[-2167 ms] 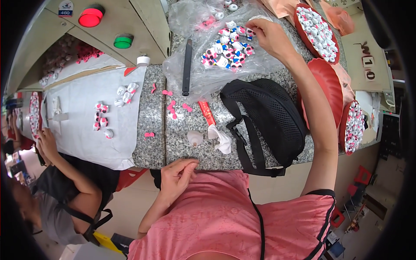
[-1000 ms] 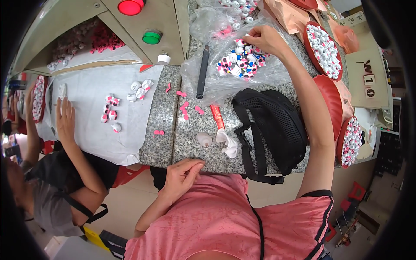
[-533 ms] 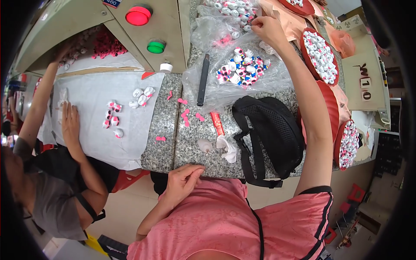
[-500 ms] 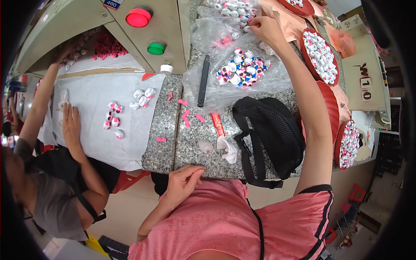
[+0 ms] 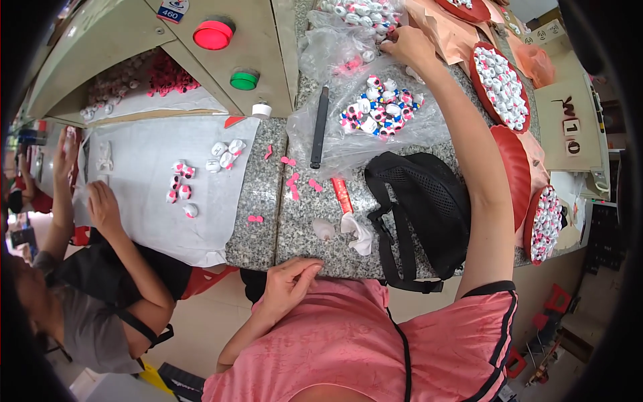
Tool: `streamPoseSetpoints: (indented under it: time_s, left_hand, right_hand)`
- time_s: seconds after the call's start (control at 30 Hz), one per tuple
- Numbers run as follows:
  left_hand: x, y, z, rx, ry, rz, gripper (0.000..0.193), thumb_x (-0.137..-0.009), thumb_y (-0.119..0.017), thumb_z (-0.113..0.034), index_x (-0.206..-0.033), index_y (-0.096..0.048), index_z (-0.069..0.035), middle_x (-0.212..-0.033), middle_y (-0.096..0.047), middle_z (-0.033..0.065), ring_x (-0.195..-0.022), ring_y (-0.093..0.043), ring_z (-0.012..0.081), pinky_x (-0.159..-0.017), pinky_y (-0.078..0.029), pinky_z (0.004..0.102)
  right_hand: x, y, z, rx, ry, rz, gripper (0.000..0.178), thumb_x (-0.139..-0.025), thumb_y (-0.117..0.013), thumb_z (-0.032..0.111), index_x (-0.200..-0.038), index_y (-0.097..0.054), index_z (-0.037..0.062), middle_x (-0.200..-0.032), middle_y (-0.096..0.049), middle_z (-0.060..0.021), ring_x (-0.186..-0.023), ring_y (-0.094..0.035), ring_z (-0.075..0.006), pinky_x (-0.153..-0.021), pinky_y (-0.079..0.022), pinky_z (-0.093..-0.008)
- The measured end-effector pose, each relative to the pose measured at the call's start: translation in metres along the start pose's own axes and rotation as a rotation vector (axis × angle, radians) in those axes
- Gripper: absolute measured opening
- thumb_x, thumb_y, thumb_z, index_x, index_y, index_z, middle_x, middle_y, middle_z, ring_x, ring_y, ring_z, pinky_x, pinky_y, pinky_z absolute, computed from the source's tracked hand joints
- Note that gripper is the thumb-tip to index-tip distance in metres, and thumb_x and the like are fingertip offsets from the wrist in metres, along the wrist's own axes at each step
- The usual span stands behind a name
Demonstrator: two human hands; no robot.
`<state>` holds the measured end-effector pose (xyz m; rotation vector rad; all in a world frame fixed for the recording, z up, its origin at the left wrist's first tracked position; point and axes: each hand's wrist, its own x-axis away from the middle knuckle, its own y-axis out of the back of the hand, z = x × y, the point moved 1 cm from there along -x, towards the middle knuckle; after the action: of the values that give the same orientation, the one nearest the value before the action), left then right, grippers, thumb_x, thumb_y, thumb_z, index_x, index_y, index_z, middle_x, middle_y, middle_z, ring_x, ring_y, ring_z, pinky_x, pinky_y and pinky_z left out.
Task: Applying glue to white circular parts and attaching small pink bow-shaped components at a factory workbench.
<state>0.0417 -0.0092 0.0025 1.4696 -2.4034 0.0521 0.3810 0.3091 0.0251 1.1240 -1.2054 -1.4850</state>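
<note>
My right hand (image 5: 410,48) reaches to the far side of the counter, fingers pinched at the edge of a clear plastic bag holding small white figure heads (image 5: 365,15). What its fingertips hold is hidden. My left hand (image 5: 292,285) rests at the near counter edge, curled with thumb against fingers; anything inside cannot be seen. Between my arms, a pile of white, pink and blue figure pieces (image 5: 382,110) lies on clear plastic sheeting (image 5: 321,151). Several pink bow-shaped pieces (image 5: 293,182) lie loose on the granite, near a red wrapper (image 5: 341,194) and a crumpled white scrap (image 5: 358,234).
A black bag (image 5: 425,208) with straps and a dark bar (image 5: 319,127) lie on the counter. Red trays (image 5: 512,167) of white pieces line the right. At left, a co-worker's hands (image 5: 102,204) are over white paper (image 5: 147,221) before a machine with red and green buttons (image 5: 244,79).
My right hand has turned slightly, still by the bag of white heads; my left hand stays curled. The co-worker's far arm has come out of the machine's recess. The view has shifted a little.
</note>
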Motion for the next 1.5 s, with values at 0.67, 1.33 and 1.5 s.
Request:
streamPoseSetpoints:
  time_s: [0.67,1.33,1.5]
  left_hand:
    - [0.002,0.002,0.000,0.096,0.069,-0.059,0.015,-0.087,-0.056,-0.009,-0.093,-0.064,0.002,-0.073,-0.061,0.0082,-0.053,-0.060,0.0112,-0.048,-0.045,0.0218]
    - [-0.077,0.043,-0.173,-0.388,-0.522,-0.040,0.011,-0.080,-0.060,-0.008,-0.087,-0.063,0.001,-0.079,-0.062,0.0119,-0.070,-0.058,0.0269,-0.063,-0.046,0.0320]
    - [-0.251,0.003,-0.176,-0.974,-0.793,-0.307,0.017,-0.082,-0.055,-0.013,-0.088,-0.061,0.001,-0.094,-0.060,0.0138,-0.097,-0.053,0.0309,-0.087,-0.040,0.0366]
  right_hand:
    - [-0.014,0.031,0.059,-0.358,0.584,0.219,0.036,-0.087,-0.050,0.031,-0.106,-0.055,0.0006,-0.083,-0.062,-0.0126,-0.078,-0.058,-0.0213,-0.070,-0.044,-0.0331]
    - [-0.010,0.012,0.021,-0.124,0.787,-0.117,0.031,-0.070,-0.067,0.013,-0.099,-0.060,0.0035,-0.088,-0.060,-0.0125,-0.082,-0.058,-0.0262,-0.072,-0.045,-0.0361]
    - [-0.002,0.041,0.005,-0.284,0.556,-0.031,0.032,-0.068,-0.068,0.011,-0.098,-0.061,0.0034,-0.089,-0.059,-0.0088,-0.079,-0.056,-0.0208,-0.070,-0.044,-0.0317]
